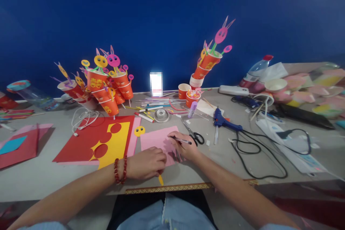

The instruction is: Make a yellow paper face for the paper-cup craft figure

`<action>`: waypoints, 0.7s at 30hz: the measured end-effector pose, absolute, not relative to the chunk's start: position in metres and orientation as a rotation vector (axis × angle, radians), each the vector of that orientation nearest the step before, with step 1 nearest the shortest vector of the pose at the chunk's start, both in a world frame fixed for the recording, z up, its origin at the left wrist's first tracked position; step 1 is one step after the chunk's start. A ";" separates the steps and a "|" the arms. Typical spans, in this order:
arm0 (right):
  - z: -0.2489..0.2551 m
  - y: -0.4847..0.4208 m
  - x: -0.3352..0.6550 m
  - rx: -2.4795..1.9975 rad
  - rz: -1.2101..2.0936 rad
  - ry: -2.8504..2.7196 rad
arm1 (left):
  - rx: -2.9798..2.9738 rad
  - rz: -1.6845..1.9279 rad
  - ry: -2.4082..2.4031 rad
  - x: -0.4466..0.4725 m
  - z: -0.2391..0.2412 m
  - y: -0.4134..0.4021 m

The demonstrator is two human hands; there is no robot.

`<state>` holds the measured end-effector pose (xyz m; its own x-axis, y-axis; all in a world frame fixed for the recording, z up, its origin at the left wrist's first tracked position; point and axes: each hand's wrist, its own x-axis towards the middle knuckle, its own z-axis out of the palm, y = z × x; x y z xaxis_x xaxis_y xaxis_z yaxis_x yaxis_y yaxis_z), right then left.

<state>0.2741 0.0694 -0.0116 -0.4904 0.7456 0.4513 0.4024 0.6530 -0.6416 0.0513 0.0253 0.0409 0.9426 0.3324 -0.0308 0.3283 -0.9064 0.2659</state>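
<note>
A sheet of pink paper (156, 138) lies flat on the table in front of me. My left hand (147, 162), with a red bead bracelet at the wrist, rests on its lower left part, fingers curled and holding it down. A small yellow paper piece (161, 180) sticks out below those fingers; its other end is hidden. In my right hand (184, 148) a dark pen (183, 140) is gripped, its tip at the sheet's upper right. Just above the sheet's left corner lies a yellow paper face (139, 131) with two eyes. Black-handled scissors (198, 137) lie right of the sheet.
Red and yellow card sheets (78, 140) lie left, some with round cut-outs. Red paper cups (107, 104) with paper figures stand behind them. A blue glue gun (226, 120) with looped black cable and a white power strip (288, 147) occupy the right. Pens (156, 104) lie at the back.
</note>
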 end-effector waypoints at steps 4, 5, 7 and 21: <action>-0.012 0.069 0.274 -0.888 0.595 -2.135 | 2.814 0.043 0.482 0.051 0.041 0.024; -0.012 0.069 0.274 -0.887 0.593 -2.133 | 2.808 0.054 0.483 0.051 0.041 0.024; -0.013 0.070 0.273 -0.883 0.588 -2.128 | 2.796 0.074 0.487 0.050 0.041 0.023; -0.013 0.071 0.273 -0.879 0.612 -2.121 | 2.844 -0.010 0.527 0.042 0.043 0.019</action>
